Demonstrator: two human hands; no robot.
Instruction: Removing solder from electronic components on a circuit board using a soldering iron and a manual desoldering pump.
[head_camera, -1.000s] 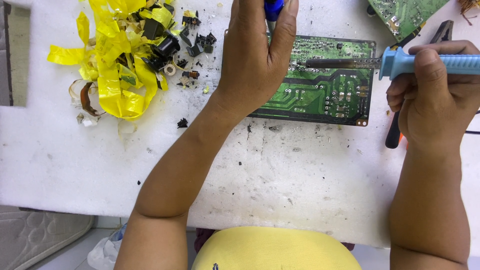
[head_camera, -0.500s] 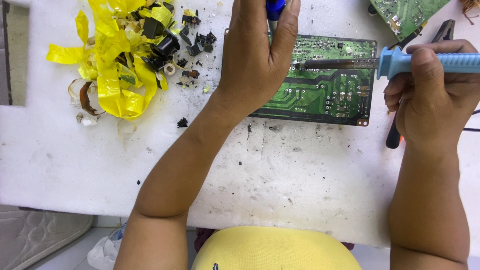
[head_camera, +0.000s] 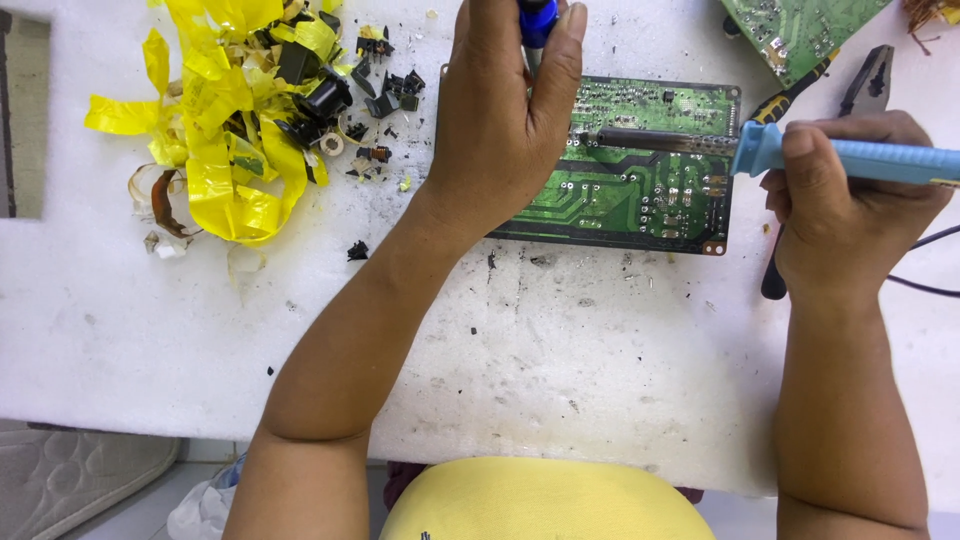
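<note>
A green circuit board (head_camera: 640, 185) lies solder side up on the white table (head_camera: 520, 340). My left hand (head_camera: 500, 110) rests over the board's left part, closed around a blue-handled tool (head_camera: 537, 20) held upright. My right hand (head_camera: 850, 205) grips a light blue soldering iron (head_camera: 850, 157). Its dark metal shaft (head_camera: 655, 141) lies flat across the board, the tip close to my left fingers.
A heap of yellow tape, black parts and wire bits (head_camera: 240, 120) lies at the far left. Pliers with black and yellow handles (head_camera: 810, 130) lie under my right hand. A second green board (head_camera: 800, 30) sits at the top right. A black cable (head_camera: 925, 265) trails right.
</note>
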